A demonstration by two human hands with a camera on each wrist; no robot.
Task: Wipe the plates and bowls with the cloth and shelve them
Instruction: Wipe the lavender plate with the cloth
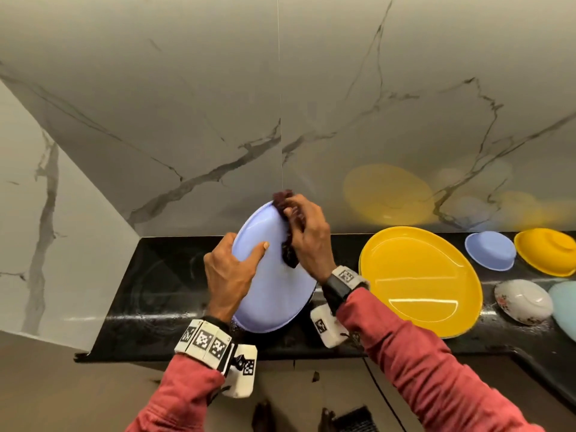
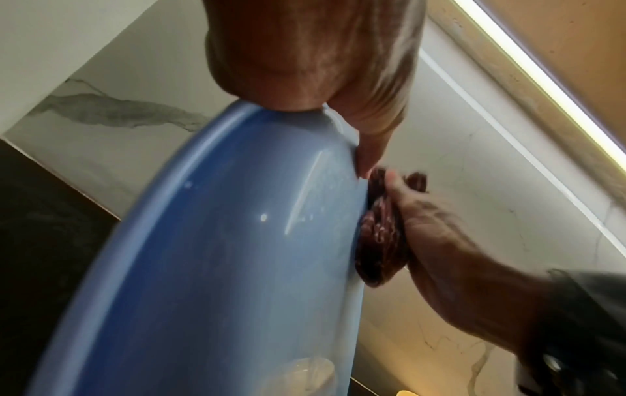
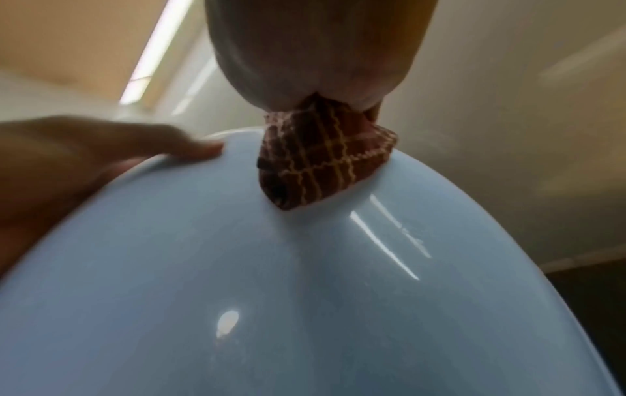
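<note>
Left hand [image 1: 229, 275] grips a tilted blue plate [image 1: 274, 291] above the worktop [image 1: 162, 288] while right hand [image 1: 307, 232] presses a bunched cloth [image 1: 288, 244] (maroon check) against it.

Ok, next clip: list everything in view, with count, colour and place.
blue plate: 1, pale blue, held tilted above the counter
cloth: 1, maroon check, on the plate's upper edge
yellow plate: 1, on the counter, right of the hands
blue bowl: 1, upside down, far right
yellow bowl: 1, upside down, far right
floral bowl: 1, white, right
left hand: grips the blue plate
right hand: grips the cloth
</note>
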